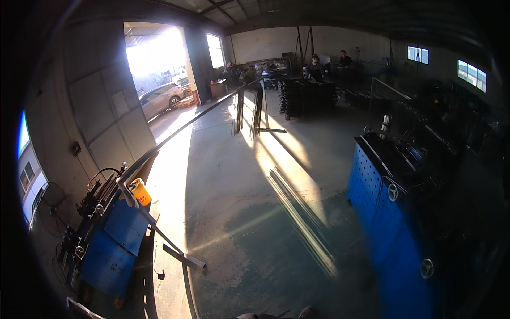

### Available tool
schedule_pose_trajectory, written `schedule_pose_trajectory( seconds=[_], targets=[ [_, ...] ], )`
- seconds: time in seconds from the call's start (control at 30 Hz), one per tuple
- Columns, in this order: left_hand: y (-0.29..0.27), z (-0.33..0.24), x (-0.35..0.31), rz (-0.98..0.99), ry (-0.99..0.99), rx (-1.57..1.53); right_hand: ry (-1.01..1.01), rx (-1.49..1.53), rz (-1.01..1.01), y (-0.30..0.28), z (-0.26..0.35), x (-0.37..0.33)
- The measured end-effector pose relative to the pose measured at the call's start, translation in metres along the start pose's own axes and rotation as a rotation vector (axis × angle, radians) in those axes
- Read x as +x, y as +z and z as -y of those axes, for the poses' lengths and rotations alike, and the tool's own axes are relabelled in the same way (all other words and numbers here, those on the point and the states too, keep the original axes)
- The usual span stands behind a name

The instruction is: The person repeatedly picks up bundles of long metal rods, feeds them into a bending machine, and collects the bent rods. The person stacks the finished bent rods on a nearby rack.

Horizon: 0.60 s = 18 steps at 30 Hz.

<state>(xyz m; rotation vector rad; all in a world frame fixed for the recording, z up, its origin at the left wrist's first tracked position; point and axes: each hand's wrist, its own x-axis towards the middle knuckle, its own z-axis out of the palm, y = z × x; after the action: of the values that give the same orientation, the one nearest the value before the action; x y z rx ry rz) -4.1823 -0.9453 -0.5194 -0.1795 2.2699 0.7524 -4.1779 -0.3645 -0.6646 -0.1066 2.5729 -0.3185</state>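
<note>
Neither of my hands shows clearly. Small dark shapes (pixel 307 312) cut off at the lower edge are too dim to make out. Ahead on the floor lies a bundle of long thin metal rods (pixel 303 223), partly in sunlight. To the left is a blue machine (pixel 112 239) with handwheels and a yellow bucket (pixel 141 192) at its upper end. A blue machine cabinet (pixel 366 186) with a perforated side and handwheels stands on the right.
A long metal rail (pixel 196 118) runs from the left machine toward a rack with hanging strips (pixel 249 114). Dark stacked parts (pixel 307 100) stand farther back, with people (pixel 314 68) behind them. A car (pixel 160 100) is outside the open doorway.
</note>
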Motion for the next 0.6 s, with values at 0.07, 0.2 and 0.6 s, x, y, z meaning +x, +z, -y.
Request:
schedule_pose_trajectory(
  seconds=[0.07,0.2,0.6],
  targets=[
    [-0.038,-0.065,0.001,-0.077,0.04,-0.047,0.257,0.571,-0.276,-0.063,-0.01,0.093],
    [-0.105,-0.13,0.06,-0.129,-0.191,-0.303,0.146,0.617,-0.382,-0.243,-0.009,0.25],
    [-0.326,-0.138,0.461,0.037,-0.031,0.023,0.482,0.729,-0.048,-0.359,0.047,0.42]
  ],
)
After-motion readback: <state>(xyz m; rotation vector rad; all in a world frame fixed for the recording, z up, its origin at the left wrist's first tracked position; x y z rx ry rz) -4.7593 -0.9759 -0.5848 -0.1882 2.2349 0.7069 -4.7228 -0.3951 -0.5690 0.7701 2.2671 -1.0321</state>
